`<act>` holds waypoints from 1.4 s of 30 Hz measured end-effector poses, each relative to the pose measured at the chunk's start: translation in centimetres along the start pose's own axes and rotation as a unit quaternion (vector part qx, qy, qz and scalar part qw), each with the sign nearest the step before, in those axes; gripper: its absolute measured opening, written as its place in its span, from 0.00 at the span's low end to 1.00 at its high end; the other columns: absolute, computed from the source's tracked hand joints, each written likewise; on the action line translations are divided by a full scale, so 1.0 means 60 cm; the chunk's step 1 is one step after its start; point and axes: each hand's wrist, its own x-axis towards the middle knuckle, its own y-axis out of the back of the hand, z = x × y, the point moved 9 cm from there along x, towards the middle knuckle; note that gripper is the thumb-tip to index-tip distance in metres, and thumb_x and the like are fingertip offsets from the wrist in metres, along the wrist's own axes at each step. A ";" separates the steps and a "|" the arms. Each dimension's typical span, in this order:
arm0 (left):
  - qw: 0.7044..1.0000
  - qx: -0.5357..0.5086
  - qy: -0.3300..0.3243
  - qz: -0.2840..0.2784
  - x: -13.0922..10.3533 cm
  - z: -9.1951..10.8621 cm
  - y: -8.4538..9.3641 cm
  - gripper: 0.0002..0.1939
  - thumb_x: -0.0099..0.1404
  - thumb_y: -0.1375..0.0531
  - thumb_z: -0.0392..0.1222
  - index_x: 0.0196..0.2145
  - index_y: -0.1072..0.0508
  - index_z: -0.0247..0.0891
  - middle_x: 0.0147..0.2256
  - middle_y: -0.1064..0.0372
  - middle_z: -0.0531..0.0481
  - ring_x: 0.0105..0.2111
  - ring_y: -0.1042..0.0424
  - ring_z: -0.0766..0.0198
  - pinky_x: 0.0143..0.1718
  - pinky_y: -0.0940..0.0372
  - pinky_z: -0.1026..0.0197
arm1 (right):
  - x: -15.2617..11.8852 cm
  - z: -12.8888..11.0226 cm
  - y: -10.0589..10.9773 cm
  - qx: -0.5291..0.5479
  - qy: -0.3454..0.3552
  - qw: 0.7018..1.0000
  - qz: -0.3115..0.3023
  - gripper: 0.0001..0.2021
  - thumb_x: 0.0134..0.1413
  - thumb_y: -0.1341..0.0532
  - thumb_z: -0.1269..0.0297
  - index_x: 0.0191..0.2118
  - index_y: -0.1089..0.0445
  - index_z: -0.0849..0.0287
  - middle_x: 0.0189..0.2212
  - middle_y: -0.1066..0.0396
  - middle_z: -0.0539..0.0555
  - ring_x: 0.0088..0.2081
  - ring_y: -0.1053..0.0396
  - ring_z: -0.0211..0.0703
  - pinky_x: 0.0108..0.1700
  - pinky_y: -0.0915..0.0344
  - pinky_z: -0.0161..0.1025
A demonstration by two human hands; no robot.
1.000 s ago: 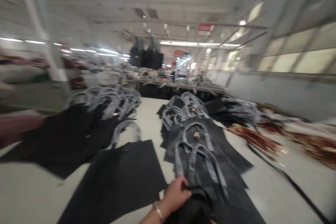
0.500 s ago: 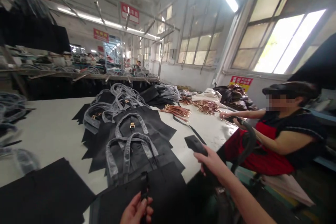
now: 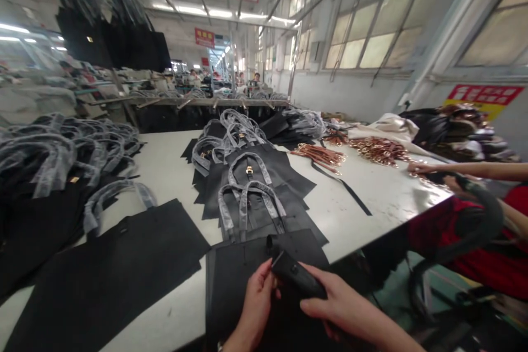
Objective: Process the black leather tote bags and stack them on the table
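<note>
A black tote bag [image 3: 231, 269] lies in front of me at the table's near edge. My left hand [image 3: 259, 292] pinches a short black strap [image 3: 269, 243] at the bag's upper edge; the fingertips are partly covered. My right hand [image 3: 330, 298] is wrapped around a black hand-held tool [image 3: 303, 279] with a broad, flat end. That end lies over the strap, right beside my left fingertips; whether it touches the strap I cannot tell. Beyond the bag, overlapping black bags with film-wrapped handles [image 3: 243, 206] form a row, one showing a gold clasp [image 3: 249, 170].
Another black bag [image 3: 124, 264] lies to the left, with a heap of wrapped handles [image 3: 61, 148] behind it. Brown straps with gold hooks [image 3: 319, 157] and a loose black strap [image 3: 350, 192] lie on the white table [image 3: 165, 154]. A co-worker's hands [image 3: 429, 171] work at the right.
My right hand has brought the black tool leftward and down to the strap in my left hand. The view has turned left, so more bags show on that side.
</note>
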 end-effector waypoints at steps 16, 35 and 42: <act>0.978 -0.167 0.121 0.026 -0.012 -0.020 -0.028 0.24 0.52 0.32 0.47 0.45 0.27 0.34 0.45 0.28 0.36 0.32 0.26 0.58 0.26 0.38 0.64 | -0.014 -0.010 0.072 0.017 0.009 0.990 0.140 0.36 0.50 0.38 0.62 0.65 0.49 0.61 0.19 0.31 0.45 0.14 0.37 0.35 0.14 0.41 0.28; 0.988 -0.109 0.108 0.013 -0.006 -0.040 -0.049 0.18 0.44 0.28 0.37 0.34 0.24 0.29 0.29 0.27 0.45 0.26 0.31 0.66 0.29 0.37 0.65 | -0.043 0.062 0.071 -0.013 -0.055 0.994 0.094 0.40 0.51 0.38 0.56 0.67 0.54 0.63 0.17 0.34 0.44 0.15 0.36 0.37 0.16 0.40 0.30; 0.995 0.065 0.031 0.070 0.003 -0.037 -0.026 0.11 0.45 0.32 0.34 0.30 0.25 0.32 0.24 0.29 0.50 0.24 0.32 0.65 0.26 0.39 0.65 | -0.056 0.076 0.044 -0.026 -0.087 0.995 0.052 0.38 0.51 0.39 0.61 0.67 0.53 0.60 0.21 0.29 0.47 0.16 0.36 0.36 0.16 0.39 0.29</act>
